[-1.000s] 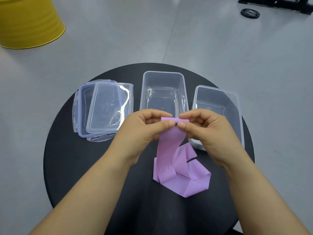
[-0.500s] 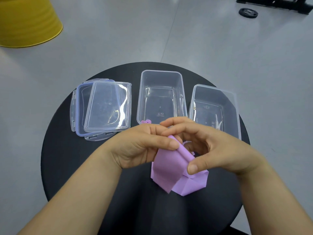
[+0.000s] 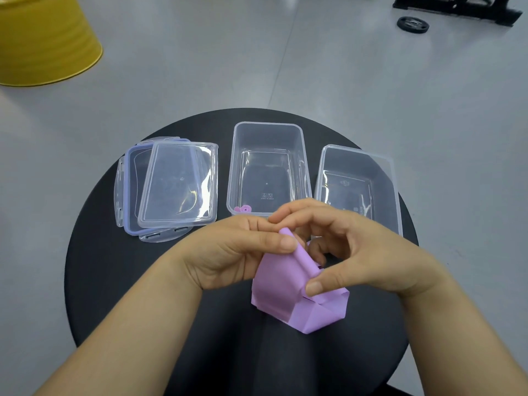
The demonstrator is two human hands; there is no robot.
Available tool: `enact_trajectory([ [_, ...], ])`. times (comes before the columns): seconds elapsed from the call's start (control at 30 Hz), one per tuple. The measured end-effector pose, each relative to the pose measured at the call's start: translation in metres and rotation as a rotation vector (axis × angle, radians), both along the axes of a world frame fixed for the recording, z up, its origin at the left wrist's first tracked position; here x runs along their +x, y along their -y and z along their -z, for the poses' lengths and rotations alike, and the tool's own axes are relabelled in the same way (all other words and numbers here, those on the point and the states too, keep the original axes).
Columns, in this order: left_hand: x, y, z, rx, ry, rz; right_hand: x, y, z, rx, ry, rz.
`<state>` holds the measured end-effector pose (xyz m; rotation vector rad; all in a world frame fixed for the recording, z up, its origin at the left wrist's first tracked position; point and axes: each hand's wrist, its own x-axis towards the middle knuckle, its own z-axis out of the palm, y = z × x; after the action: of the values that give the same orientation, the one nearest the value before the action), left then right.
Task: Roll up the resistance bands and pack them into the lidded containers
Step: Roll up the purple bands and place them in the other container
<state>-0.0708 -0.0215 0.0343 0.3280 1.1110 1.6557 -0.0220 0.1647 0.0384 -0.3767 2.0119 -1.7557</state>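
Both hands, left (image 3: 243, 252) and right (image 3: 351, 252), pinch the purple resistance band (image 3: 274, 284)'s started roll; even tension should keep it tight.

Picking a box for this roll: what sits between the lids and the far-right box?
Head view shows the other open box there, a small pink roll in its near-left corner.
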Motion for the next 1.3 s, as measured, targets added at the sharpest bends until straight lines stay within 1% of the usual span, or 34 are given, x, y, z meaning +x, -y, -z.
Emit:
enact_trajectory([
  [0.1, -0.001, 0.001, 0.004, -0.008, -0.005, -0.021, 0.0, 0.0, 0.0, -0.002, -0.001, 0.001],
  [0.37, -0.003, 0.002, 0.007, 0.034, 0.009, 0.028, -0.001, 0.0, 0.003, -0.042, 0.009, 0.011],
  [0.53, -0.001, -0.001, 0.008, -0.036, -0.016, -0.023, -0.002, 0.003, 0.006, -0.093, 0.022, 0.091],
  [0.63, -0.002, 0.0, 0.009, -0.04, -0.004, -0.087, -0.003, 0.003, 0.004, -0.089, 0.045, 0.042],
  [0.7, -0.004, 0.001, 0.008, -0.043, -0.025, -0.094, -0.003, 0.001, 0.003, -0.092, 0.069, 0.013],
  [0.8, -0.003, 0.0, 0.007, -0.053, -0.004, -0.119, -0.004, 0.001, 0.003, -0.095, 0.089, -0.001],
  [0.93, -0.001, -0.002, 0.007, -0.037, -0.005, -0.115, -0.003, 0.002, 0.002, -0.096, 0.062, 0.051],
  [1.0, -0.001, -0.002, 0.008, -0.037, 0.002, -0.119, -0.003, 0.003, 0.0, -0.116, 0.068, 0.061],
  [1.17, -0.005, 0.0, 0.014, -0.042, 0.027, -0.126, -0.003, 0.002, 0.002, -0.091, 0.098, 0.058],
  [1.3, -0.003, -0.002, 0.011, -0.06, 0.061, -0.163, -0.002, 0.004, 0.002, -0.085, 0.044, 0.085],
])
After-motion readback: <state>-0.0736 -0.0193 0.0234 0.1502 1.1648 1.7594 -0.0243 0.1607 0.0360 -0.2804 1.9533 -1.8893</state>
